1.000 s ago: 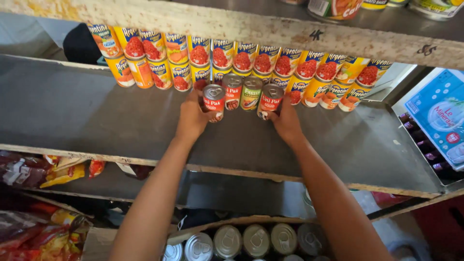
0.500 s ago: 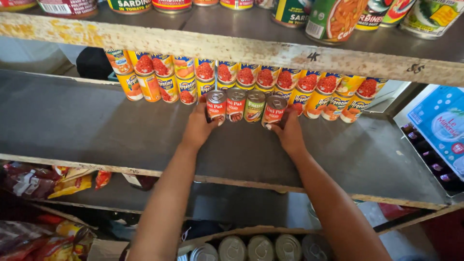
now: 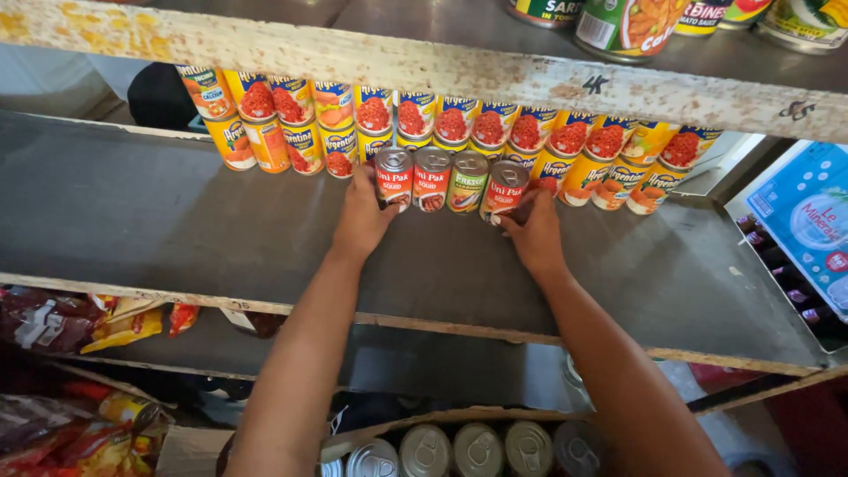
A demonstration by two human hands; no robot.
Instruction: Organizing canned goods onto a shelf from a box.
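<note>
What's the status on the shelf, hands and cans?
Left hand on the leftmost red can, right hand on the rightmost red can. Four small cans in a row, one green. Yellow cans stacked right behind.

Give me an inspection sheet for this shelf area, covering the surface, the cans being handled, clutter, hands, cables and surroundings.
Surface: grey shelf board with a worn pale front edge, bare at left.
Job's things: row of four small tins, three red-labelled and one green-labelled, upright in front of the stacked yellow cans.
Clutter: crinkled snack packets on the level below.
Hands: left hand on the leftmost tin; right hand on the rightmost tin.
Cables: nothing seen.
Surroundings: upper shelf with large cans; silver can tops in a carton below; blue pack at right.
</note>
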